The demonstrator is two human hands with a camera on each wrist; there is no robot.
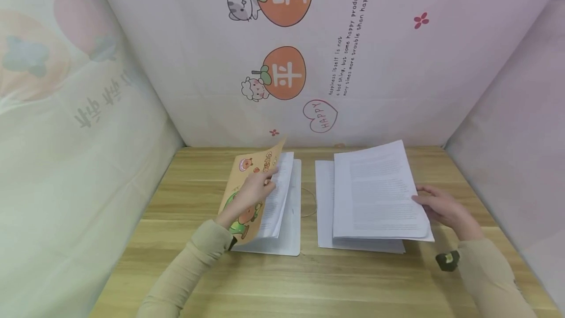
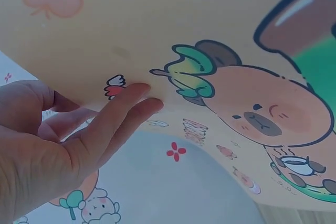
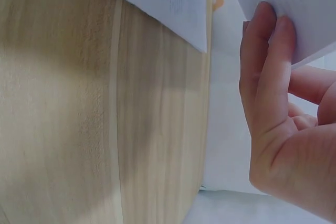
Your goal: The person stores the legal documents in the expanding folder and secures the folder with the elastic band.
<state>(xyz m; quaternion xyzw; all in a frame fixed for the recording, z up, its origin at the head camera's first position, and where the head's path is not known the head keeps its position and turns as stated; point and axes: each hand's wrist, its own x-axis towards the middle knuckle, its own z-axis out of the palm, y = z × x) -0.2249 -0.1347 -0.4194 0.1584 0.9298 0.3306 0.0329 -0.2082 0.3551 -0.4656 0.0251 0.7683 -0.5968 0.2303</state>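
On the left of the table, my left hand [image 1: 257, 188] pinches the raised edge of a tan cartoon-printed cover [image 1: 234, 175]. In the left wrist view, a capybara drawing fills much of this cover [image 2: 283, 103], with two fingertips against the printed side. Printed sheets [image 1: 275, 205] show beneath it, over a pale flat board [image 1: 293, 210]. Over on the right, my right hand [image 1: 446, 208] holds the right edge of a lifted set of printed sheets [image 1: 379, 195]. Fingers lie on one face of the paper [image 3: 304, 9], the thumb on the other. More white sheets [image 1: 325, 205] lie beneath.
A thin tan loop [image 1: 314, 202] lies on the wooden table [image 1: 282, 278] between the two paper piles. Printed white cloth walls [image 1: 375, 117] enclose the table's back, left and right sides.
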